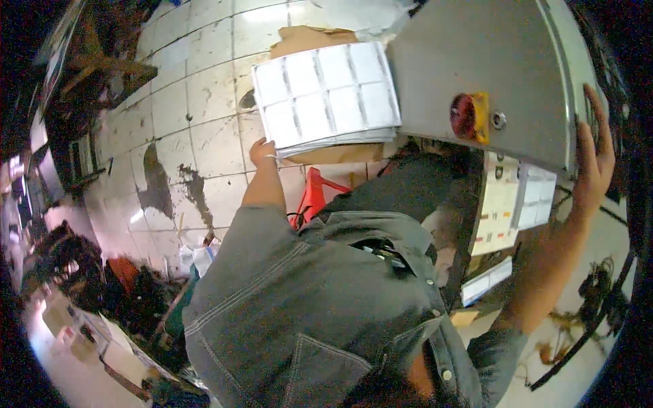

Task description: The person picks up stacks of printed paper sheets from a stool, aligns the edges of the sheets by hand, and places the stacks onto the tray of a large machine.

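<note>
A stack of white sheets (328, 92), the top one marked with a grid of blank rectangles by grey lines, lies to the front of me over brown cardboard (316, 41). My left hand (263, 151) is closed at its near left corner, the fingertips partly hidden. At the right stands a grey metal cabinet (476, 61) with a red and yellow rotary switch (471, 117) and a small round lock (499, 120). Against the cabinet's right edge rests my right hand (595, 160), fingers stretched and spread along it.
A red plastic stool (314, 197) is below the stack. Beside my right forearm, a pale panel (498, 204) and white gridded sheets (536, 196) show beneath the cabinet. Dark clutter (68, 265) fills the left side of the stained tile floor (204, 122); cables (598, 285) lie at right.
</note>
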The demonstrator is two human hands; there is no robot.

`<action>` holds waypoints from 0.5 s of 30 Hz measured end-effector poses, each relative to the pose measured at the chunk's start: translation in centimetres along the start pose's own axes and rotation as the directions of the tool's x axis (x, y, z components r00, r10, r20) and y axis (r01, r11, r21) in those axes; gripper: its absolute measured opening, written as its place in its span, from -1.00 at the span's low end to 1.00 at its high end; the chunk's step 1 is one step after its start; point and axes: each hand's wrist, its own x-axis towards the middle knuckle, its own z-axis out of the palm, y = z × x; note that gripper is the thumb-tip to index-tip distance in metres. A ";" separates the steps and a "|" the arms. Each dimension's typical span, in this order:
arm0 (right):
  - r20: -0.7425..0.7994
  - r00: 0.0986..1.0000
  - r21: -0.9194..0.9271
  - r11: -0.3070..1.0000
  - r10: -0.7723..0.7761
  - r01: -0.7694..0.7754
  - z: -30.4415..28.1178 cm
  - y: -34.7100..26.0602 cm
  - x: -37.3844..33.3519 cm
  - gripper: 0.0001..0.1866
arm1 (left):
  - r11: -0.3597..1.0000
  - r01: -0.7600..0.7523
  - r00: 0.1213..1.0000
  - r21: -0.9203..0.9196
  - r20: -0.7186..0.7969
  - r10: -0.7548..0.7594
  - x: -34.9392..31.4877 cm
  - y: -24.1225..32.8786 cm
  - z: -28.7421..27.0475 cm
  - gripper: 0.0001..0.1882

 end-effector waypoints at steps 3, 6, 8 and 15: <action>0.018 1.000 0.054 0.999 0.003 -0.004 -0.2 0.1 0.3 -0.56 | 0.991 -0.080 0.978 0.104 -0.184 0.098 3.3 -4.4 1.2 -0.56; 0.041 0.998 0.023 0.999 0.042 -0.043 -0.4 1.1 -0.3 -0.53 | 0.991 -0.024 0.997 0.132 -0.066 0.033 0.5 -0.4 0.9 -0.55; 0.064 0.998 0.015 1.000 0.003 -0.004 -0.4 1.2 0.0 -0.53 | 0.988 -0.006 0.999 0.153 -0.049 0.013 0.1 0.1 0.2 -0.57; 0.067 0.997 -0.103 0.994 -0.042 0.048 -0.5 0.9 0.3 -0.53 | 0.971 -0.021 0.997 0.238 -0.072 0.039 0.6 -0.5 0.3 -0.60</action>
